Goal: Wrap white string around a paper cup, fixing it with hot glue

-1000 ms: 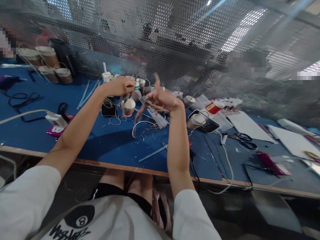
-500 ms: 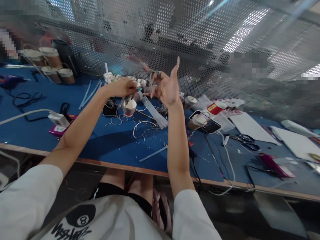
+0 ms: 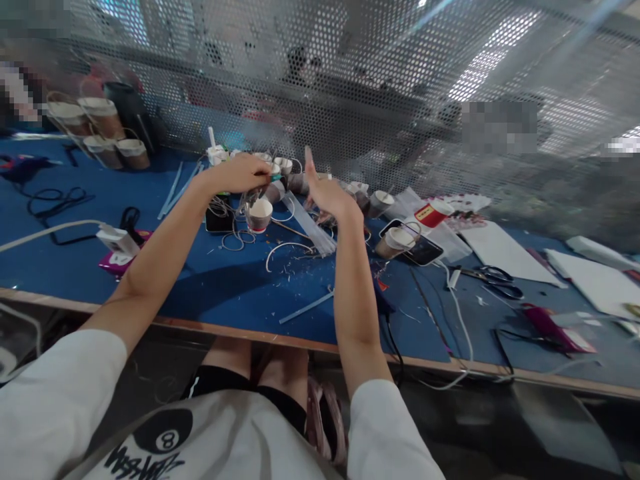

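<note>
My left hand [image 3: 245, 173] is closed above the cluster of small cups, its fingertips pinched beside a small teal piece. What it grips is mostly hidden. Thin grey cord [image 3: 254, 197] hangs in a tangle below it, by a white-rimmed paper cup [image 3: 260, 215]. My right hand [image 3: 333, 199] is turned palm down over the table, thumb raised and away from the fingers, which point down and left. Its fingers are partly hidden and hold nothing I can see. A clear plastic strip [image 3: 313, 227] lies just below it, with grey-wrapped cups [image 3: 297, 183] behind.
Handled brown cups [image 3: 134, 153] stand far left. To the right are a phone [image 3: 425, 250], a cup with a handle [image 3: 395, 242], scissors [image 3: 493, 277] and white boards [image 3: 510, 253]. A perforated metal screen [image 3: 350, 87] rises behind. Cables cross the table's front edge.
My right hand has turned from palm up to palm down and dropped lower; the grey cord looped at its fingers no longer shows there. My left hand has barely moved.
</note>
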`<state>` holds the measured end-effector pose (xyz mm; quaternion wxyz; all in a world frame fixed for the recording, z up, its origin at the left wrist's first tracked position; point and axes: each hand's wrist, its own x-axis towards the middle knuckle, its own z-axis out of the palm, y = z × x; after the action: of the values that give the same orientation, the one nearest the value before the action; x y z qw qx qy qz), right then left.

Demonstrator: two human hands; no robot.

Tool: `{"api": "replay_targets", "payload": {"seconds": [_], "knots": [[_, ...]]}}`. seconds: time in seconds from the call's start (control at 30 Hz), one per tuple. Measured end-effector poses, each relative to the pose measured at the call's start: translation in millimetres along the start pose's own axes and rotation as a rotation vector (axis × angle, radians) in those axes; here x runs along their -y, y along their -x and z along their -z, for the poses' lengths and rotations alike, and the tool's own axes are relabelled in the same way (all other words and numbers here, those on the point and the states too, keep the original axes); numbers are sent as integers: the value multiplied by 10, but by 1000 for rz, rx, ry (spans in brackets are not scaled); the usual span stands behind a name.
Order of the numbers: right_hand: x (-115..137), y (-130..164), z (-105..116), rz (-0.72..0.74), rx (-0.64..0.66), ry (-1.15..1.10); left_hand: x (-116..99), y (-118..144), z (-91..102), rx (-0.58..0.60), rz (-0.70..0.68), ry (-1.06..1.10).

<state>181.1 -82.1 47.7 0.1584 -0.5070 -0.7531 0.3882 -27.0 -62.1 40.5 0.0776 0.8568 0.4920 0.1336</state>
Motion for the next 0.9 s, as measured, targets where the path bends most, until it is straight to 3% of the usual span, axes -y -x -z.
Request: {"api": "replay_targets", "payload": {"seconds": [0.07,0.1,0.13,0.2,0.27,0.3,0.37,0.43,0.47,0.53,0.6,0.63,0.67,0.7,0.77,0.8,0.83,0.87,0.9], "knots": [[-32,-31,-7,108,187,-133,10,-1,-1,-3,-5,10],[-39,-48,-9,210,234,-248,15,-3,-5,-4,-13,25],[-41,-64,-9,322,196,-379,19,-5,-10,-3,-18,41],[-34,-80,-3,427,-113,-486,30,-8,-18,-14,-19,71],[-22,-59,9,246,-377,-278,46,-13,-19,-31,-39,74],[-14,-31,15,100,-386,-124,55,-18,-18,-37,-51,60],[16,46,21,-74,-167,43,73,-31,-17,-37,-72,15],[61,120,19,22,107,-70,83,-43,-21,-24,-85,-13],[81,139,18,139,143,-180,81,-45,-24,-14,-88,-15],[90,124,20,334,-30,-333,62,-39,-26,11,-74,-12],[40,47,32,337,-317,-266,30,-21,-17,20,-53,-12],[-6,-1,40,277,-378,-168,13,-10,-9,13,-42,-15],[-58,-46,49,199,-343,-58,-1,-1,0,1,-38,-20],[-109,-81,58,122,-223,47,-12,7,7,-19,-43,-23],[-187,-109,67,68,182,163,-19,8,8,-51,-53,-10],[-205,-101,66,102,393,168,-16,2,-1,-67,-59,2],[-207,-82,61,178,524,128,-11,-10,-16,-80,-67,11],[-193,-57,53,283,549,37,-4,-25,-36,-97,-76,14],[-167,-30,44,395,473,-91,2,-41,-59,-108,-89,19]]}}
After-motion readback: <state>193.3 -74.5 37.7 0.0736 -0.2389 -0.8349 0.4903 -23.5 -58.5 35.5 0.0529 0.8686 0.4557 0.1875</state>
